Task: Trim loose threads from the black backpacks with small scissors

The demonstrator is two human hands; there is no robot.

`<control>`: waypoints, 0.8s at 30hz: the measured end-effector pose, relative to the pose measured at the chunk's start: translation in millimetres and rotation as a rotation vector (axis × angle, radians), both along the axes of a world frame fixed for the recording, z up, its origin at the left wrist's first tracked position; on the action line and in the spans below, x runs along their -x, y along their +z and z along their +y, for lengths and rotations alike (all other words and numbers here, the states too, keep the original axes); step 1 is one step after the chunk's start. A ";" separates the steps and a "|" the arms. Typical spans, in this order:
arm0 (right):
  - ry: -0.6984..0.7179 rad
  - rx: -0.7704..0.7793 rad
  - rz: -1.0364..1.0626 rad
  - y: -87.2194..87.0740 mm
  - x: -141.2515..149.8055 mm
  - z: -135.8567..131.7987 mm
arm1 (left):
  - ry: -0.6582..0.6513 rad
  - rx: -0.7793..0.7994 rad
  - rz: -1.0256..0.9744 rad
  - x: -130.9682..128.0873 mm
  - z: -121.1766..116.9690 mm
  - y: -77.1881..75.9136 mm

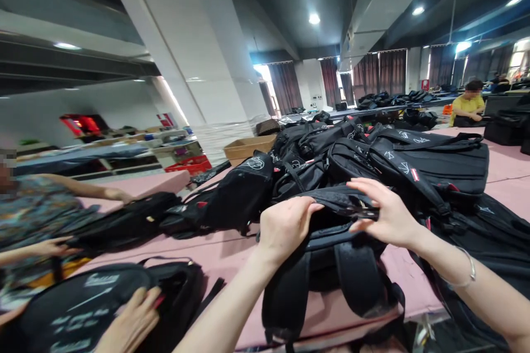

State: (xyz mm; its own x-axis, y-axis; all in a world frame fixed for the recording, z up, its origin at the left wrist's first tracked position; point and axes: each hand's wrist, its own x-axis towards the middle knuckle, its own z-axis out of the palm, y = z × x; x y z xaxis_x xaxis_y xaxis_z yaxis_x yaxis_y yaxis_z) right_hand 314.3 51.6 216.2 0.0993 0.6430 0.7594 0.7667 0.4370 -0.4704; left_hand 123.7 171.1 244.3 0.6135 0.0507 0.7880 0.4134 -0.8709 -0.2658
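A black backpack [331, 265] lies straps-up on the pink table [232, 253] right in front of me. My left hand [285, 226] is closed on the top edge of this backpack, fingers curled over the fabric. My right hand [387, 212] pinches the same top edge from the right, thumb and fingers pressed on the dark material near the handle. A bracelet sits on my right wrist. The two padded shoulder straps hang toward me over the table edge.
A heap of black backpacks [393, 160] fills the table behind. At left a person in a patterned top handles another black bag [124, 226]; a further hand [132, 320] rests on a printed black bag [83, 309]. A cardboard box [248, 148] stands behind. A person in yellow [467, 107] sits far right.
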 end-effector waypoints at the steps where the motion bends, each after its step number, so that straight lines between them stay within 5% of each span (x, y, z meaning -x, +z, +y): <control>1: -0.055 0.051 -0.058 4.9 3.5 4.7 | 0.001 0.038 0.016 -2.9 -0.3 1.8; 6: -0.185 0.257 -0.058 10.9 9.3 26.0 | -0.055 0.295 0.111 7.1 5.8 7.6; 9: -0.077 0.294 0.049 11.4 9.0 30.8 | -0.102 0.158 0.032 20.9 7.3 2.0; 13: 0.106 0.404 0.169 16.1 8.0 34.7 | 0.034 0.002 -0.232 31.8 6.7 -4.1; 20: 0.422 0.670 0.506 19.1 -1.4 49.1 | 0.061 0.879 -0.086 24.5 28.0 4.8; 24: 0.484 0.774 0.542 22.2 -5.2 53.1 | -0.066 1.315 -0.017 20.6 41.9 13.1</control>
